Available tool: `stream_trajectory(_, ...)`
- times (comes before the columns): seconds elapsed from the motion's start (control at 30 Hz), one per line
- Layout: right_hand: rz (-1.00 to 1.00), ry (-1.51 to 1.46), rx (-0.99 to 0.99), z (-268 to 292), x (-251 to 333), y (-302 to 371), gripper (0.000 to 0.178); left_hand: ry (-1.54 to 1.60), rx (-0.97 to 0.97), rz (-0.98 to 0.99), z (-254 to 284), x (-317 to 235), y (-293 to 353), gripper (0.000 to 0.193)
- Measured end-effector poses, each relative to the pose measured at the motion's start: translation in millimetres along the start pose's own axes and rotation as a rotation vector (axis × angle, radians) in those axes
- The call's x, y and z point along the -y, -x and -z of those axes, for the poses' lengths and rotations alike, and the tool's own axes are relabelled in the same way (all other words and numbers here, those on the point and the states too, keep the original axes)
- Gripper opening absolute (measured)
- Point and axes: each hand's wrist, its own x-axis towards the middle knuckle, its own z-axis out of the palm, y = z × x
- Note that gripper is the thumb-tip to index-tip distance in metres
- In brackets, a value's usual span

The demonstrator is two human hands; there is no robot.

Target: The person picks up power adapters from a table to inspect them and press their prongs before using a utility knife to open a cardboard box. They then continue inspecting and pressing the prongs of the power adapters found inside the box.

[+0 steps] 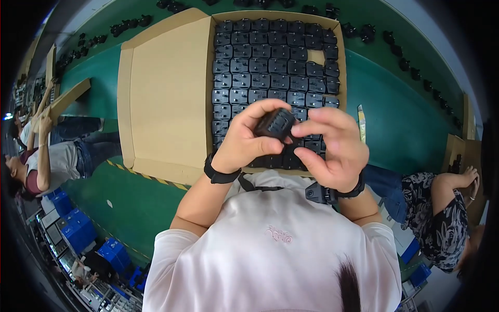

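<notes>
A black power adapter (275,125) is gripped between the thumb and fingers of my left hand (241,136), tilted, with its ribbed or marked side up. Close to its right side is my right hand (335,148), thumb and fingers apart; whether a fingertip touches the adapter I cannot tell. Below both hands lies an open cardboard box (214,62) with rows of black plug adapters (260,67), most showing metal pins. Bare cardboard shows in a gap among them near the upper right. My hands hide part of the lower rows.
The box's lid (166,93) lies folded out to the left on the green table (374,99). A yellow-and-silver strip-like tool (361,122) lies right of the box. More black adapters (130,23) line the far side. Co-workers stand at left and right; blue bins (78,229) sit lower left.
</notes>
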Motion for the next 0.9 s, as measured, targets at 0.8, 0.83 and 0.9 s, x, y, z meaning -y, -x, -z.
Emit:
stream_trajectory(0.8, -0.344, -0.526, 0.052, -19, 27, 23, 0.043, -0.259, 0.224, -0.185, 1, 4, 27, 0.055)
stream_trajectory(0.83, -0.27, -0.517, 0.048, -22, 21, 25, 0.043, -0.257, 0.224, -0.18, 3, 6, 27, 0.055)
stream_trajectory(0.9, -0.115, -0.503, 0.044, -24, 11, 28, 0.041, -0.285, 0.22, -0.196, 7, 9, 25, 0.054)
